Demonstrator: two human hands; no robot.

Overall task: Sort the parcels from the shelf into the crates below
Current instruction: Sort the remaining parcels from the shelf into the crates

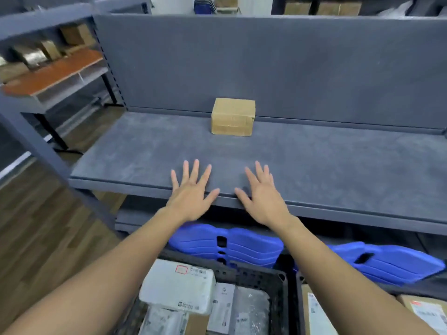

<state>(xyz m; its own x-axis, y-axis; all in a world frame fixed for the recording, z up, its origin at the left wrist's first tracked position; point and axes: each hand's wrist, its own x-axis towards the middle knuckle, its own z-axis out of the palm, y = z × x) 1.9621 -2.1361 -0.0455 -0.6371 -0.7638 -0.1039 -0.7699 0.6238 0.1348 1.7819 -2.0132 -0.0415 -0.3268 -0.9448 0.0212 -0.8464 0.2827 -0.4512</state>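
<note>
One small brown cardboard parcel (233,116) stands at the back of the grey shelf (338,165), against its rear panel. My left hand (192,192) and my right hand (262,197) reach forward over the shelf's front edge, fingers spread and straight, holding nothing. Both hands are well short of the parcel. Below the shelf, a black perforated crate (258,276) holds several white and grey bagged parcels (179,286). A second crate (300,301) to its right holds cardboard parcels with labels (425,310).
Blue plastic pieces (242,245) are stacked under the shelf behind the crates. Wooden floor (48,238) lies to the left. An orange-topped table (53,73) and other shelving with boxes stand at the far left. A person sits far behind the shelf.
</note>
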